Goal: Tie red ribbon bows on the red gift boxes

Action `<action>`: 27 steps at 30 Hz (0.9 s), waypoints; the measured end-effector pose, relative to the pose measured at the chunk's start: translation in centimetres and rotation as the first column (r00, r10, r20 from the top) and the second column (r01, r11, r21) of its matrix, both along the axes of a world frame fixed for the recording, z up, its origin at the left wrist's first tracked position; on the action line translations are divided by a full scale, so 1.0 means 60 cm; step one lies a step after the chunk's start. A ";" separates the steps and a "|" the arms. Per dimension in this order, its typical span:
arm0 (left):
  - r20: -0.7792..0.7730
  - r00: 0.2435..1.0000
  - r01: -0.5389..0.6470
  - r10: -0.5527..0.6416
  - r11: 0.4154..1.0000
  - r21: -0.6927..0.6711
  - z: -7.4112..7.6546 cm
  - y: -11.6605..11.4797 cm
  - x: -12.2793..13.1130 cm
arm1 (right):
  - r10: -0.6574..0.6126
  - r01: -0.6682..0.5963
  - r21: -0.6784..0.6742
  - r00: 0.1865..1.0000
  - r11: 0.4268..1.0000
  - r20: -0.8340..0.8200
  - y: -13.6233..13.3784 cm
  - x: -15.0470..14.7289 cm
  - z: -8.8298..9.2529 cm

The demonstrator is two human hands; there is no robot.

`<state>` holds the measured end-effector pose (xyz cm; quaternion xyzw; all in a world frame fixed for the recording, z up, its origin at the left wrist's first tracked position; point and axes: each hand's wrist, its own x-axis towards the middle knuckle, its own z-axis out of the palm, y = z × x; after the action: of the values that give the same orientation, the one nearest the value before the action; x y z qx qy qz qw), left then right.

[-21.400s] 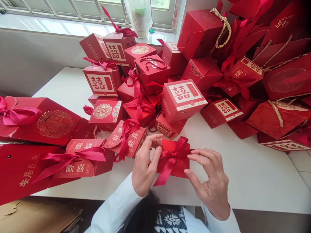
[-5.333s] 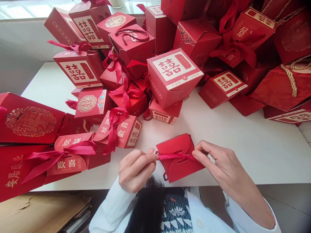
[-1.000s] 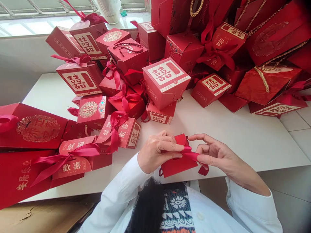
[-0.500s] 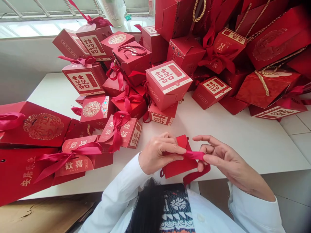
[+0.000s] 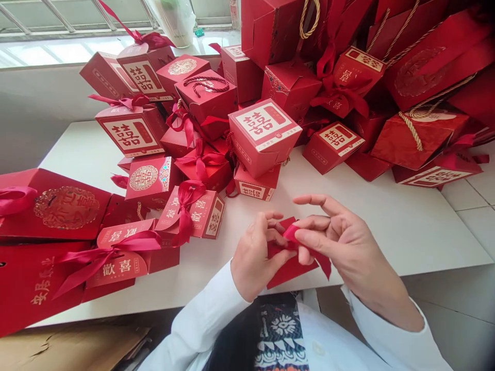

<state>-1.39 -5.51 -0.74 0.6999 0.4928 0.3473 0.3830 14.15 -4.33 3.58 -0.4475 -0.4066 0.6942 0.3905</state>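
A small red gift box [image 5: 285,273] lies near the front edge of the white table [image 5: 367,221], partly covered by both hands. Over it, a crimson ribbon [image 5: 290,234] is pinched between the thumb and fingers of my right hand [image 5: 340,237], whose index finger sticks out to the left. My left hand [image 5: 257,252] has its fingers curled at the ribbon's other side, closed on it above the box. One ribbon tail [image 5: 324,265] hangs past the box's right side. The knot or loop between the fingers is mostly hidden.
Several red boxes with ribbon bows, such as the pink-red box [image 5: 263,136], are heaped at the back. Large gift bags [image 5: 433,67] with gold cords stand at back right. A bow-tied box [image 5: 119,257] and big red boxes [image 5: 58,206] are at left. Cardboard [image 5: 69,345] lies below.
My right hand has moved left to my left hand, bringing the ribbon over the box. The stretched ribbon between the hands is now gathered close. The view has shifted slightly.
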 end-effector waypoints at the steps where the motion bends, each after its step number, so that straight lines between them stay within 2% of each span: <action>1: 0.008 1.000 -0.018 0.018 1.000 0.010 -0.001 -0.002 0.001 | 0.020 -0.020 0.004 1.000 1.000 -0.003 -0.009 -0.008 -0.002; 4: 0.029 1.000 -0.016 0.012 0.993 0.120 -0.006 -0.002 0.003 | 0.102 -0.103 0.026 0.995 0.994 0.021 -0.038 -0.025 -0.013; 7: 0.064 0.998 -0.004 -0.012 0.971 0.239 -0.013 0.000 0.004 | 0.116 -0.120 0.038 0.990 0.992 0.082 -0.058 -0.024 -0.025; 13: 0.069 0.994 -0.100 0.089 0.976 0.192 -0.015 -0.002 0.006 | 0.022 -0.019 -0.013 0.970 1.000 0.244 -0.070 0.014 -0.036; 17: 0.029 0.995 -0.101 0.097 0.977 0.189 -0.016 -0.003 0.008 | 0.016 -0.004 -0.042 0.956 0.999 0.292 -0.066 0.025 -0.039; 23: 0.015 0.993 -0.120 0.119 0.970 0.214 -0.027 -0.011 0.012 | -0.043 0.055 -0.043 0.971 0.998 0.237 -0.058 0.026 -0.028; 27: 0.065 0.997 -0.066 0.046 0.928 0.365 -0.044 -0.009 0.006 | -0.168 0.167 0.010 0.979 0.986 0.119 -0.034 0.036 -0.016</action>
<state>-1.01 -6.04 -3.39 0.7349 0.4283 0.4633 0.2487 16.32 -6.37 2.62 -0.5207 -0.3901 0.6309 0.4227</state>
